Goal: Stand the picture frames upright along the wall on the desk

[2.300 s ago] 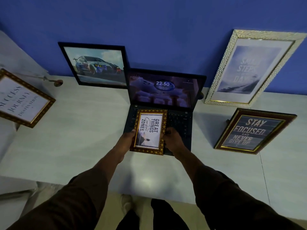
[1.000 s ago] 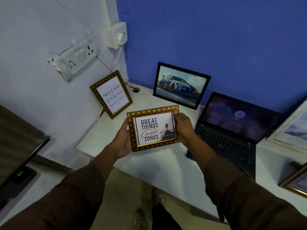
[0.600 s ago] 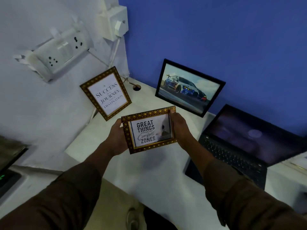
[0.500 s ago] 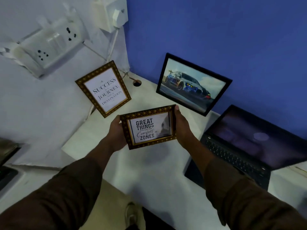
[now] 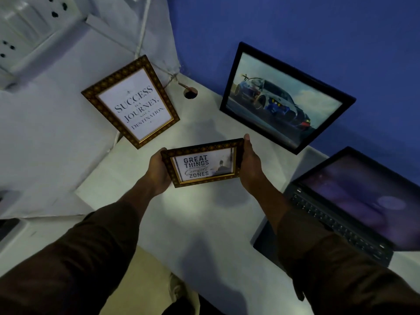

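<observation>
I hold a small gold-patterned frame reading "Great things... comfort zones" [image 5: 203, 163] in landscape position above the white desk [image 5: 204, 223]. My left hand [image 5: 156, 171] grips its left edge and my right hand [image 5: 250, 165] grips its right edge. Behind it on the left, a gold "Success is a journey" frame [image 5: 131, 102] leans upright against the white side wall. A black-framed car picture [image 5: 284, 98] leans upright on the blue back wall.
An open laptop [image 5: 345, 205] sits on the desk at the right. A cable hole [image 5: 189, 93] lies in the desk's back corner, with a cable running up the wall. A switchboard [image 5: 25, 30] is mounted on the white wall, upper left.
I lifted the small frame off the laptop, turned it from portrait to landscape, and carried it left toward the desk corner between the two leaning frames. It now sits lower and nearer the desk.
</observation>
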Demonstrator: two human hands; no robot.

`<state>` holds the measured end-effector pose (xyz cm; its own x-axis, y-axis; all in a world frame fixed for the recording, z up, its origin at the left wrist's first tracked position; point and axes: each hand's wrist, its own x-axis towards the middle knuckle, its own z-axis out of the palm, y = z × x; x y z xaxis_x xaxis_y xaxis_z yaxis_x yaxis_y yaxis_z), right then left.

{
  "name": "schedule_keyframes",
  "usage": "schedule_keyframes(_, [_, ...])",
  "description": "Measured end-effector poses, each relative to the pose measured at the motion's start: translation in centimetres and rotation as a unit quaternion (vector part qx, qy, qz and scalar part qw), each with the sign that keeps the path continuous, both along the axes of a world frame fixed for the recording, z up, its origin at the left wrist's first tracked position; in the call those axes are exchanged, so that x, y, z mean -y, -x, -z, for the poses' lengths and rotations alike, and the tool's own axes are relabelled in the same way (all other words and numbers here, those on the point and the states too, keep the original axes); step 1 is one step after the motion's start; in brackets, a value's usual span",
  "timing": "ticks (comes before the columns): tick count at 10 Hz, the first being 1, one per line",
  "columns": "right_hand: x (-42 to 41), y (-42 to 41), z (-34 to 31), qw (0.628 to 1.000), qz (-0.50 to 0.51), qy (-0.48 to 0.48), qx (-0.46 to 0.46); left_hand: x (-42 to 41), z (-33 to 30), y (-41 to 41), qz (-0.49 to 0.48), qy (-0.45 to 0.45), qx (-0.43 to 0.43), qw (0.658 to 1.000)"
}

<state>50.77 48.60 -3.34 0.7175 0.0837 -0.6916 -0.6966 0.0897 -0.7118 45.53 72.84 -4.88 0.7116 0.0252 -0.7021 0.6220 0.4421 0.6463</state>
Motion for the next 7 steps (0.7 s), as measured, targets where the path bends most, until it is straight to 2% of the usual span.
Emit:
schedule_keyframes(2, [0.1,1.2,2.6,1.0,0.0,-0.003,-0.009,0.4,1.9,1.3,0.003,-0.008,-0.003,1.0])
schedule_keyframes(4, [0.3,1.8,1.6,0.999,-0.021,0.04,0.019,0.9,2.0,2.0,-0.03,-0.011,-0.036,0.999])
schedule_keyframes(7, [1.5,6.3,-0.8,0.99,0.027,0.105,0.095,-1.3,-0.6,5.6,-0.007,-0.13,-0.024,0.991])
